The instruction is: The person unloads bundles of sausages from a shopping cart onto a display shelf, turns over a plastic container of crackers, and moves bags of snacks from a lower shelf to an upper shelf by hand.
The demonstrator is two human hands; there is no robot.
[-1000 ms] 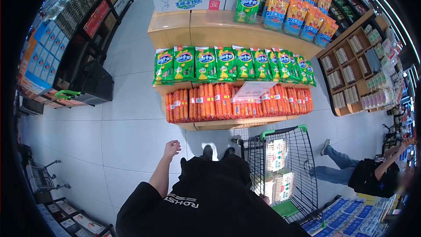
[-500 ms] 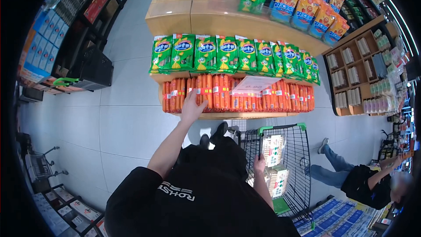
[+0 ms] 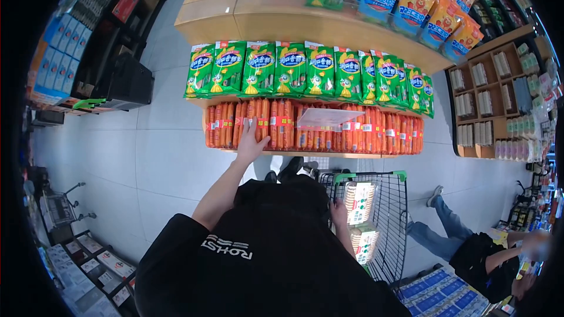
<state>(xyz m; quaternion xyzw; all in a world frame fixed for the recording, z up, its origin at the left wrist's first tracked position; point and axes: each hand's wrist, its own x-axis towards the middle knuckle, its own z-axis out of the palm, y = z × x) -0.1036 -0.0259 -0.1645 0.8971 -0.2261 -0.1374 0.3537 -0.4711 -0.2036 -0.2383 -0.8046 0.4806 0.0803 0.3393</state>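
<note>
My left hand (image 3: 252, 143) reaches to the low shelf, fingers stretched and thumb apart. Its fingertips touch the front of a row of orange-wrapped sausage packs (image 3: 281, 123) with red bands. No pack has come away from the row. Just above stand green snack bags (image 3: 259, 70) in a line. A white price card (image 3: 326, 118) leans over the middle of the sausages. My right hand (image 3: 339, 213) is closed at the near left side of the shopping cart (image 3: 390, 211). Inside the cart, clear packs of round biscuits (image 3: 359, 202) with white labels lie beside that hand.
A wooden display shelf (image 3: 264, 14) carries orange-and-blue bags (image 3: 414, 6) higher up. On the right are a compartment rack (image 3: 479, 97) and a person in jeans (image 3: 446, 232). A black crate (image 3: 129, 82) stands left; another cart (image 3: 57, 208) is at lower left.
The view has shifted slightly, and my left hand stays at the sausage packs. My right hand remains at the cart. The person on the right has moved their arms lower.
</note>
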